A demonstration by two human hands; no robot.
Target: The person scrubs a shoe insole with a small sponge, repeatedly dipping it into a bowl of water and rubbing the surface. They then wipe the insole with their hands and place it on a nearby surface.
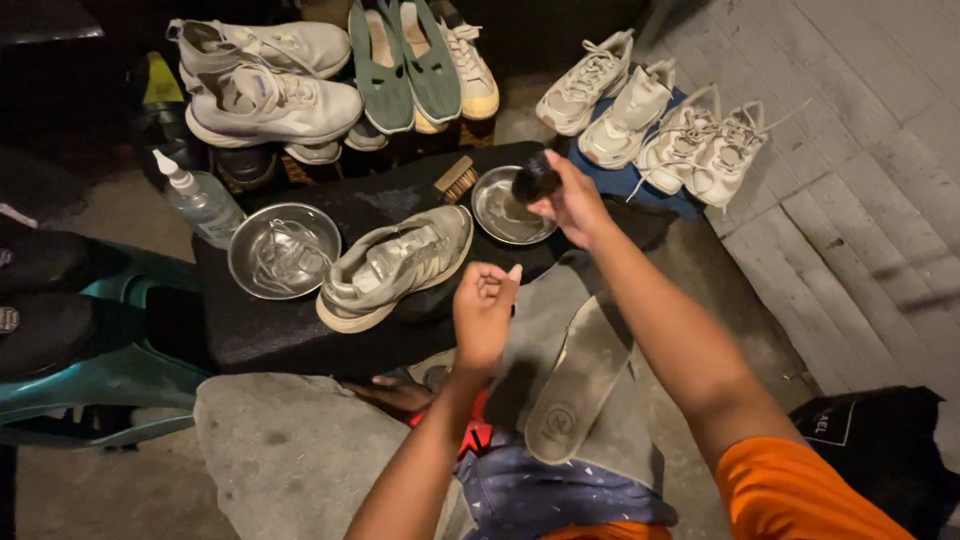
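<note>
We see the right hand (pixel 572 200) grasping a dark brush (pixel 535 180) over the small metal bowl (pixel 497 215), seemingly to wet it, while the left hand (pixel 483 315) hangs clenched and empty near the grey sneaker (pixel 395 265) on the black worktop (pixel 260 335).

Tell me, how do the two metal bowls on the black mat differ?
The left bowl holds a tangle of white laces; the right bowl shows only a wet-looking bottom. The left bowl sits untouched beside the grey sneaker; the right hand holds a dark brush over the right bowl. Both are round, shiny steel.
</note>
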